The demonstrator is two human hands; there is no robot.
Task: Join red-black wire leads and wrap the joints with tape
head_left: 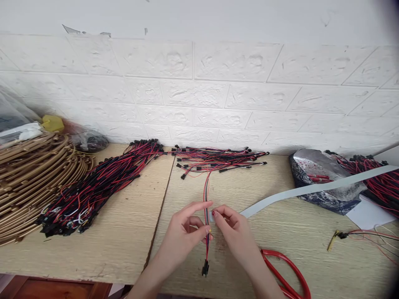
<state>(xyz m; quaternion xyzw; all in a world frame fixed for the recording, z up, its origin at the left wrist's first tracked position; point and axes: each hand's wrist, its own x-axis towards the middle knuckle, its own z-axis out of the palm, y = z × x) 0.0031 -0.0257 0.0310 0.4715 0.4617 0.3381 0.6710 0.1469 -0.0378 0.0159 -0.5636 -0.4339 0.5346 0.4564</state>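
A short bundle of red and black wires (pixel 206 189) runs upright in front of me and ends in a black plug connector (pixel 205 268). My left hand (pixel 186 228) is closed on this bundle, thumb low and index finger stretched across it. A tiny yellow piece (pixel 210 230) shows by the left thumb; I cannot make out what it is. Just right of the wires, my right hand (pixel 232 226) pinches the end of a long pale strip (pixel 280 196), which trails off to the upper right. The strip's end is close beside the wires; whether it touches them is unclear.
Wire leads with black connectors (pixel 218 157) lie along the wall, and a thick heap (pixel 106 182) lies left. Bamboo hoops (pixel 40 178) stack far left. Red-handled scissors (pixel 293 265) are by my right forearm. A patterned bag (pixel 324 205) and more wires (pixel 374 178) sit right.
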